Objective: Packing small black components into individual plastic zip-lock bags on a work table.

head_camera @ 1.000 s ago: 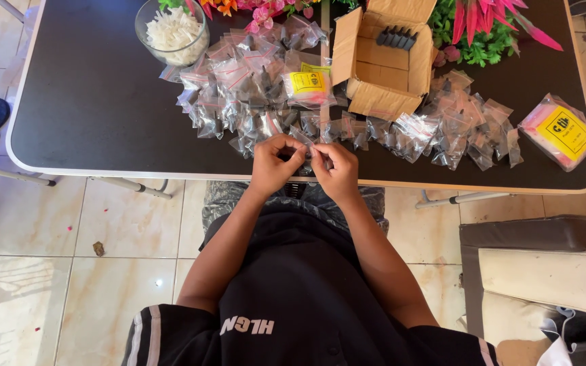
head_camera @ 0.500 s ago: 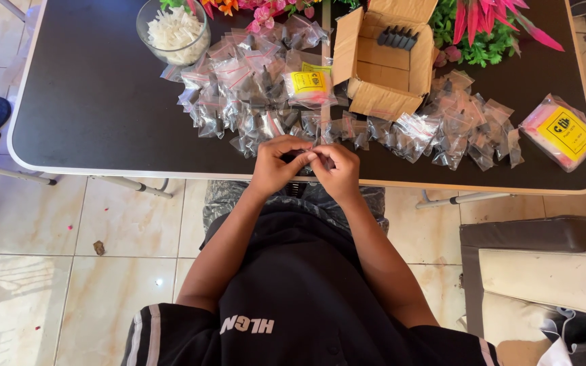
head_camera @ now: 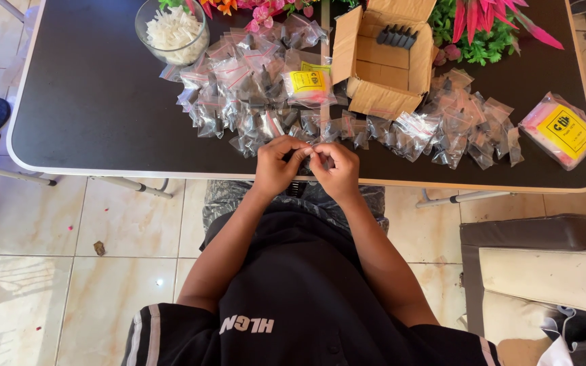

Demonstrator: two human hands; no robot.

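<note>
Little has moved since the earlier frames: both hands stay together at the near edge of the table [head_camera: 89, 102], the fingertips only working slightly closer. Seen from above, the left hand [head_camera: 276, 166] and right hand [head_camera: 337, 169] meet at the fingertips, fingers curled narrow and pinching a small clear bag [head_camera: 312, 154] between them, held just above the table edge and over the person's lap. Most of the bag is hidden by the fingers, so what it contains cannot be told. Just beyond the hands lies a wide pile of bags [head_camera: 252, 95] of the same kind, clear with pink strips along the top and small dark parts inside. Behind the pile sits an open box [head_camera: 381, 68] with a row of dark pieces at its top edge, a glass bowl [head_camera: 171, 34] of white bits to the left, a yellow-labelled packet [head_camera: 306, 85] on the pile, another packet [head_camera: 561, 129] far right, and bright flowers [head_camera: 490, 27] along the back. The held bag looks very light, thin, soft and slippery, likely to crumple rather than break; it seems best gripped at the top corners, by the seal, with fingertip pressure only.
</note>
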